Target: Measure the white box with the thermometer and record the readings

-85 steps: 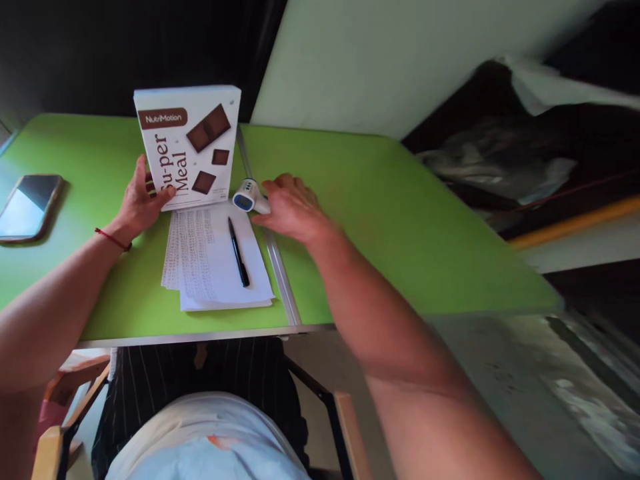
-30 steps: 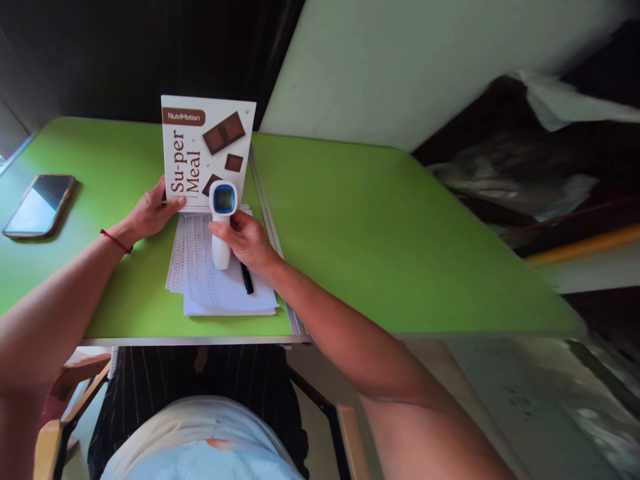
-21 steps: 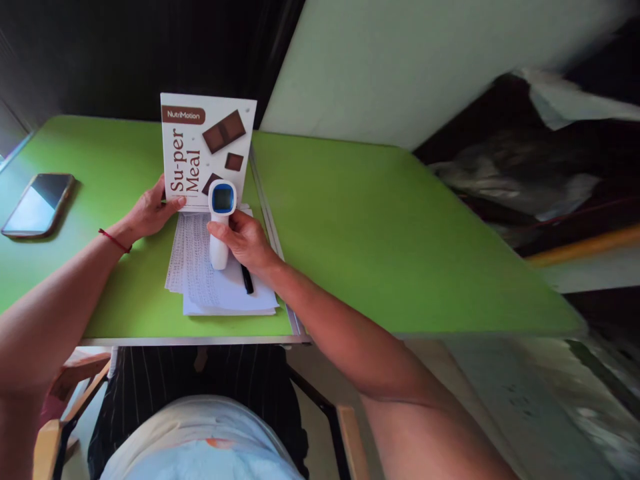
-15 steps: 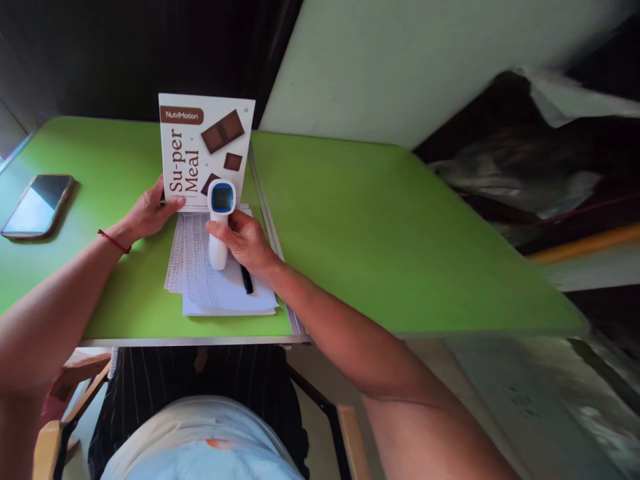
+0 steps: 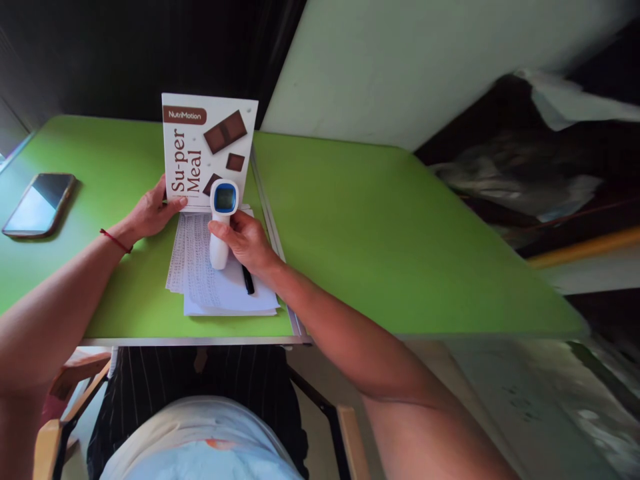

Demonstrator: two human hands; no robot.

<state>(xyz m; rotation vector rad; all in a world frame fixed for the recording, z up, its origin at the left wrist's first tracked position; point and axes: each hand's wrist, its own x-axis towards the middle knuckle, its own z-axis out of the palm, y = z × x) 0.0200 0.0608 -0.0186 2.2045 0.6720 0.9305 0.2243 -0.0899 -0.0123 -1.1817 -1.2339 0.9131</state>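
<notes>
My left hand (image 5: 156, 212) grips the lower left corner of a white box (image 5: 223, 170) printed "NutriMotion Su-per Meal" with brown chocolate pieces, thumb across its front. The box stands upright, its face toward me. Closed around the handle of a white infrared thermometer (image 5: 219, 247) is my right hand (image 5: 245, 240). The thermometer's blue-framed screen (image 5: 225, 198) faces me and covers part of the box's lower right. Under both lies a stack of paper sheets (image 5: 225, 303), some covered in handwriting. A black pen (image 5: 248, 280) rests on the sheets, partly hidden by my right hand.
A smartphone (image 5: 39, 205) lies at the left of the green folding table (image 5: 400, 253). The table's metal seam (image 5: 270, 227) runs just right of the papers. A dark panel and pale wall (image 5: 350, 73) rise behind. Dark shelving with plastic bags (image 5: 520, 173) stands at right.
The whole view has shifted very slightly, with everything a few pixels further right. Both hands keep the same hold on the box and the thermometer.
</notes>
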